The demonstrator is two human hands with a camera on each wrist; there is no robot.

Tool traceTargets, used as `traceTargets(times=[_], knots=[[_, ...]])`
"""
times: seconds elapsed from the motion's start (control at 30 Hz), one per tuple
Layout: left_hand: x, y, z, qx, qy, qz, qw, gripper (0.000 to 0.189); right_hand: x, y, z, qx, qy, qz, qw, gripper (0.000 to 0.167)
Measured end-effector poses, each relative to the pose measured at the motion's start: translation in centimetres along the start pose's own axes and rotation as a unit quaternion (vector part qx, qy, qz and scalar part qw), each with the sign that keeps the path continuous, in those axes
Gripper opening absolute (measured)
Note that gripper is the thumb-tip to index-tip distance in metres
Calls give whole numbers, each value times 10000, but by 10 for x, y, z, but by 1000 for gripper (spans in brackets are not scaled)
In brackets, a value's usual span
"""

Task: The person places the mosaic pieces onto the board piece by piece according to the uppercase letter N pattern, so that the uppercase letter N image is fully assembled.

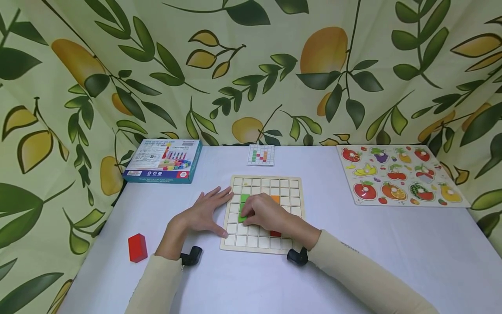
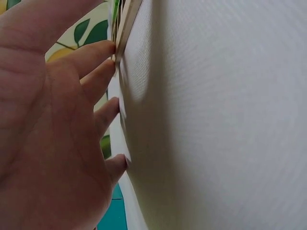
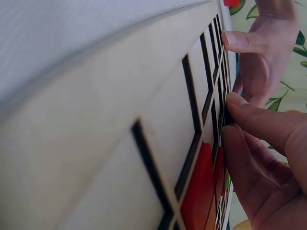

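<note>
A wooden grid board (image 1: 259, 245) lies on the white table, bearing green tiles (image 1: 244, 198), an orange tile (image 1: 276, 199) and a red tile (image 1: 275, 233). With curled fingers, my right hand (image 1: 266, 213) pinches at a green tile (image 1: 241, 218) in the board's left part, the fingertips hiding part of it. In the right wrist view, the thumb and finger of the right hand (image 3: 268, 158) almost meet at the board's surface. Fingers spread, my left hand (image 1: 201, 213) steadies the left edge of the board and holds nothing; its fingertips touch the table and board edge in the left wrist view.
Behind the board lies a small card (image 1: 261, 155) printed with a coloured grid pattern. A flat toy box (image 1: 162, 161) is at the back left, a fruit puzzle board (image 1: 404, 176) at the right. A red block (image 1: 137, 247) rests left of my left arm.
</note>
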State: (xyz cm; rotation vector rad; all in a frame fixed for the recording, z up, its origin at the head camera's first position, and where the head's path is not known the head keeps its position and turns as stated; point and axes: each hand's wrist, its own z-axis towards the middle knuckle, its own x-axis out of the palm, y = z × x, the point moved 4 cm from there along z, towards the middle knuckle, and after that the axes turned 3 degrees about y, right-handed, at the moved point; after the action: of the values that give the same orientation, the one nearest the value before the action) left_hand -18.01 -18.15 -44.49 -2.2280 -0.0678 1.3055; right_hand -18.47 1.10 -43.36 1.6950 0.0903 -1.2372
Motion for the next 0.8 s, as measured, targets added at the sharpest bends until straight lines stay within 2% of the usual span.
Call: traceTargets(times=[0.8], knots=[[-1, 1, 0, 88, 18, -18, 10000, 116, 0, -2, -1, 301, 217, -295, 9989, 13]])
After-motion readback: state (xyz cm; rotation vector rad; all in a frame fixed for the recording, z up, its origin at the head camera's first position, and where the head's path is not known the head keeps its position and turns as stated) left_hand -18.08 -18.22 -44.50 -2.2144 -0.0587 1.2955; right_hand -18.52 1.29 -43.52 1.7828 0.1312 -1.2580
